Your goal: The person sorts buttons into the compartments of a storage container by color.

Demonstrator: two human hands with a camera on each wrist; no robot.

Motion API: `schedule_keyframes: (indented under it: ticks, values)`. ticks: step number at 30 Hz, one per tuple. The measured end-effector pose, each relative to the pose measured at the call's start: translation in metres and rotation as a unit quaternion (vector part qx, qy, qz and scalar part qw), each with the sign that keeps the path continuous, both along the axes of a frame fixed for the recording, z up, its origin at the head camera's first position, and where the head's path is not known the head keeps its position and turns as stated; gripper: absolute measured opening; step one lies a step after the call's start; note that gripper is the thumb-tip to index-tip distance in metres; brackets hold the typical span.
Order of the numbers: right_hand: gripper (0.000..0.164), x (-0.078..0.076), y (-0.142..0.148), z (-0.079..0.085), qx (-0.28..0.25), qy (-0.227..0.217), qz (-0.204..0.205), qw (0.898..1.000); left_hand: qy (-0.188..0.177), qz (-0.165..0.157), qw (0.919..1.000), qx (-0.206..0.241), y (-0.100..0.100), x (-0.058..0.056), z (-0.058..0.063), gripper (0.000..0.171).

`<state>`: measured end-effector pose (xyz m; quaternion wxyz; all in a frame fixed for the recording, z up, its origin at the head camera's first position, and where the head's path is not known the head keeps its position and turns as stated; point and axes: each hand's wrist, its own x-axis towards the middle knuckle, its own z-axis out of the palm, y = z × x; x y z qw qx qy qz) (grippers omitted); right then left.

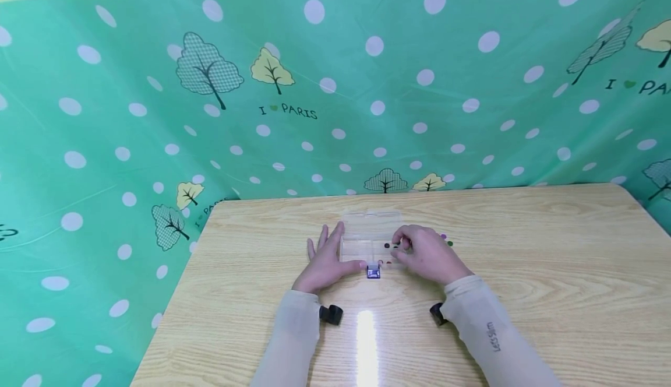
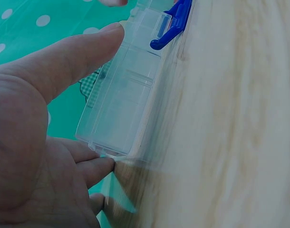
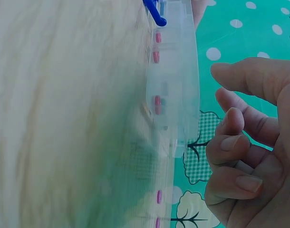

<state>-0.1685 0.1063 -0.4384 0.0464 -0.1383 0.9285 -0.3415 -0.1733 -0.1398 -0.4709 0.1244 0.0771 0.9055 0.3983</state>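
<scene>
The right hand (image 1: 430, 253) has thumb and forefinger apart, its other fingers curled, with nothing visible between them, over the right compartment of a clear box (image 1: 358, 248). The left hand (image 1: 329, 267) spreads around the box's left side, thumb at the near edge beside a blue latch (image 1: 373, 273). Small dark pieces (image 1: 387, 246) lie in the right compartment; a purple piece (image 1: 443, 236) and a green piece (image 1: 449, 243) lie right of the box on the wooden table (image 1: 550, 294).

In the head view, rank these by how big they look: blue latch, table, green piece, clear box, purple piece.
1. Table
2. Clear box
3. Blue latch
Last, unranked: green piece and purple piece, both tiny and too alike in size to separate.
</scene>
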Motion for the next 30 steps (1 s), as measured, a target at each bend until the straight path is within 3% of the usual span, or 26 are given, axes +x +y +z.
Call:
schedule_keyframes:
  ticks: [30]
  values:
    - [0.016, 0.006, 0.038, -0.004, -0.011, -0.014, -0.051, 0.999, -0.013, 0.007, 0.9997, 0.02, 0.0, 0.002, 0.002, 0.115]
